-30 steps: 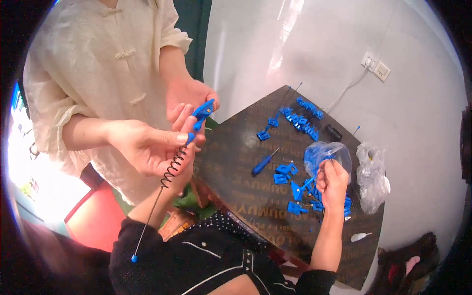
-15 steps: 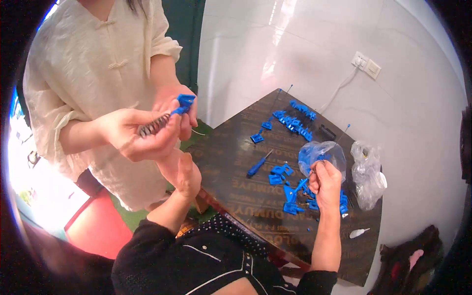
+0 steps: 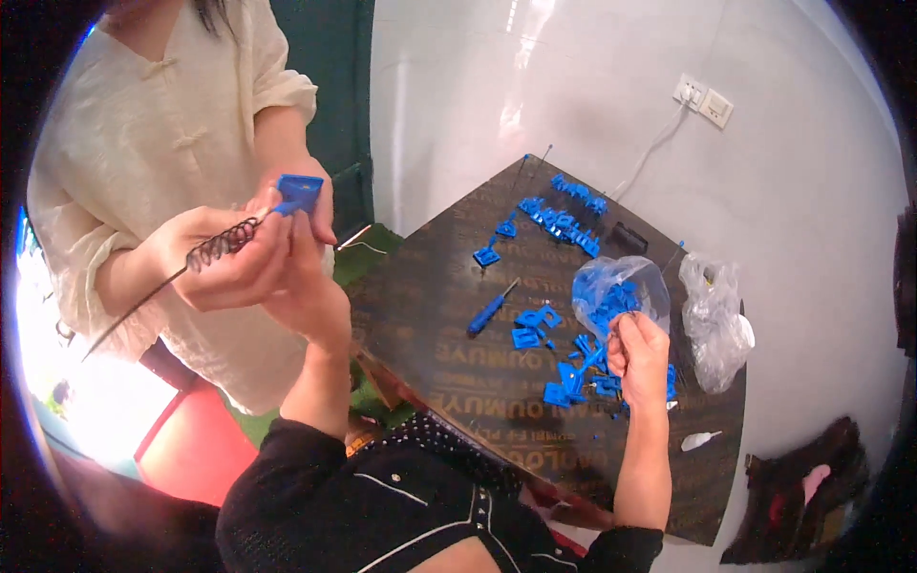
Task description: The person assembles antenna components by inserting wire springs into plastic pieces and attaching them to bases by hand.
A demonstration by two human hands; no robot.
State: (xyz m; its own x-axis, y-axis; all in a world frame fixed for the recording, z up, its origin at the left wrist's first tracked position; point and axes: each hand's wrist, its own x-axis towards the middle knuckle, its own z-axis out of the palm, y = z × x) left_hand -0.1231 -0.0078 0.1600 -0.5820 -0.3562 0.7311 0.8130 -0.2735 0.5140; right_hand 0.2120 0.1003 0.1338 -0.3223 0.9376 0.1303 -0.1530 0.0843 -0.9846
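Head view: the left hand (image 3: 310,298) is raised off the table (image 3: 430,286) among a co-worker's hands (image 3: 229,284), close to a blue bracket (image 3: 300,193) joined to a dark coiled spring (image 3: 220,245), which runs out into a thin wire (image 3: 136,311) toward the lower left. How far the left grip is open, and whether it has hold of the blue bracket, I cannot tell, because its fingers overlap the co-worker's. The right hand (image 3: 642,351) has its grip drawn together at the near edge of a clear plastic bag (image 3: 657,285) on the table; it seems to pinch the film, though a small part could be hidden there. Blue pieces (image 3: 616,304) lie inside, and loose blue parts (image 3: 527,338) lie just beside the bag. With two people's hands crowded round it, the bracket is best held by its flat body, I judge, so that the coil hangs free and does not twist, and neither person should tug against the other. The wire wants room, as it could snag. For the right hand, a light pinch with the bag's mouth tipped up should stop pieces spilling among the loose ones. A blue screwdriver (image 3: 492,310) lies apart, well out of the way.
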